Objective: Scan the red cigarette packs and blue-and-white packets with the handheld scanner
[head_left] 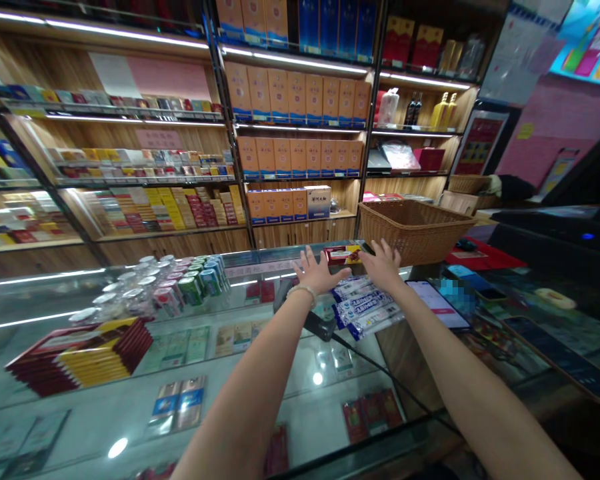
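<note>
1. Locate the red box (344, 254). It lies flat at the far edge of the glass counter (130, 413), just left of the wicker basket (413, 230).
2. Hand state: your left hand (320, 270) and right hand (383, 263) are both spread, palms down. One is at each end of the box and neither grips anything. Contact with the box cannot be confirmed.
3. Handling, as judged: the box is a small carton, light and fairly stiff. Its faces would crush under pressure, and it is liable to slide on glass. Take it by the two short ends.
4. Obstructions: the blue-and-white packs (365, 303) lie beneath your right wrist. The scanner (321, 328) lies beneath your left.
5. Open room: bare glass extends toward the near edge. The cans (180, 283) stand well apart to the left.
</note>
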{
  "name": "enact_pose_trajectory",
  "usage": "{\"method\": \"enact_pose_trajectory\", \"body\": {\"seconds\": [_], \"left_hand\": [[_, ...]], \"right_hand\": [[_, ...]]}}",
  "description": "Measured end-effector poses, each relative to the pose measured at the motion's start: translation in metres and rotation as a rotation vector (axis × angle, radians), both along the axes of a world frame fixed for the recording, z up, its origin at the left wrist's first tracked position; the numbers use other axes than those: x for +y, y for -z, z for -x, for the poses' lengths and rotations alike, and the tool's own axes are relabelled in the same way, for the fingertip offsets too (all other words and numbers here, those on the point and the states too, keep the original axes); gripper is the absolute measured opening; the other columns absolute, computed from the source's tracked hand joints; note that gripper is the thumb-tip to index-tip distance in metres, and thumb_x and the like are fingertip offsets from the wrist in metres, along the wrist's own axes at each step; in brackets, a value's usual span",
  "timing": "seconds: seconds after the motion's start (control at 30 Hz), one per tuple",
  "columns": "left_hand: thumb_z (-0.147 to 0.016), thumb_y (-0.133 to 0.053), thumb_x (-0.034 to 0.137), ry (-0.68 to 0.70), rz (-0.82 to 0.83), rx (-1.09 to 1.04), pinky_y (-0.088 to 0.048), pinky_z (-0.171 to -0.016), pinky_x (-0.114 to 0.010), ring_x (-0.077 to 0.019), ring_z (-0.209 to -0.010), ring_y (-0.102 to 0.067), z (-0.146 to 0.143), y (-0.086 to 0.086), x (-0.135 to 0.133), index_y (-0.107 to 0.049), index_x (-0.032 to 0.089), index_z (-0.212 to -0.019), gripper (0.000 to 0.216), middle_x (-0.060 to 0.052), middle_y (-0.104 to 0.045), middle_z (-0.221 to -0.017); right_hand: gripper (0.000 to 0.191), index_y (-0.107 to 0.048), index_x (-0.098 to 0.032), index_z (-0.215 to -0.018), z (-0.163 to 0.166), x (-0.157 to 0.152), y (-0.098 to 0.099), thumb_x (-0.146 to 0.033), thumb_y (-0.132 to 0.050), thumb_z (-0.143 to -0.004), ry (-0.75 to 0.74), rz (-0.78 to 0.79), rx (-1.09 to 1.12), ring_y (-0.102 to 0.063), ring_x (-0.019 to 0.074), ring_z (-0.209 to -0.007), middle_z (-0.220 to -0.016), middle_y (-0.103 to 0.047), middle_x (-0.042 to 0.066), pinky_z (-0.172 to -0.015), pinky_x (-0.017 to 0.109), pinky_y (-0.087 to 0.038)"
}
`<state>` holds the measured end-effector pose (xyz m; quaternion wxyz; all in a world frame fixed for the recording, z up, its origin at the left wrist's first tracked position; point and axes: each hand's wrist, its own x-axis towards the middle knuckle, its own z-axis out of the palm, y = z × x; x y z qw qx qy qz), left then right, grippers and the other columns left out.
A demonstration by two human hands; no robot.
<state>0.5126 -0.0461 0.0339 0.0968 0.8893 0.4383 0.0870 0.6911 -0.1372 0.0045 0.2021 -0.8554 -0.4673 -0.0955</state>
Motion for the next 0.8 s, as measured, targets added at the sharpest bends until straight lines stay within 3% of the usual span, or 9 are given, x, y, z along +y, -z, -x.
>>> {"method": "enact_pose_trajectory", "body": {"seconds": [0.27,0.53,0.8], "left_hand": [[-0.084,-0.042,0.091,0.023,-0.105,-0.140,-0.007,-0.127,-0.067,-0.0394,-0.163,0.009,0.031,-0.033,-0.001,-0.015,0.021,-0.170,0.114,-0.020,0.012,-0.176],[-0.086,-0.050,0.086,-0.010,-0.212,-0.248,-0.005,-0.126,-0.069,-0.0403,-0.163,0.012,0.075,-0.057,0.004,-0.009,0.023,-0.171,0.113,-0.021,0.014,-0.176],[-0.088,-0.059,0.078,-0.072,-0.342,-0.291,-0.005,-0.127,-0.068,-0.0409,-0.163,0.010,0.135,-0.071,0.008,-0.015,0.025,-0.170,0.107,-0.021,0.009,-0.177]], "right_hand": [[0.073,-0.062,-0.023,-0.148,0.019,0.005,-0.028,-0.055,-0.009,-0.108,-0.028,-0.238,-0.107,-0.012,0.0312,-0.162,-0.174,-0.028,0.011,-0.126,0.062,-0.013],[0.071,-0.049,-0.021,-0.158,0.063,0.011,-0.063,-0.058,-0.014,-0.108,-0.092,-0.286,-0.146,-0.003,0.0327,-0.163,-0.177,-0.018,0.012,-0.126,0.061,-0.009],[0.069,-0.046,-0.018,-0.159,0.121,0.015,-0.075,-0.055,-0.019,-0.108,-0.199,-0.345,-0.154,-0.005,0.0315,-0.163,-0.177,-0.020,0.014,-0.127,0.060,-0.004]]}}
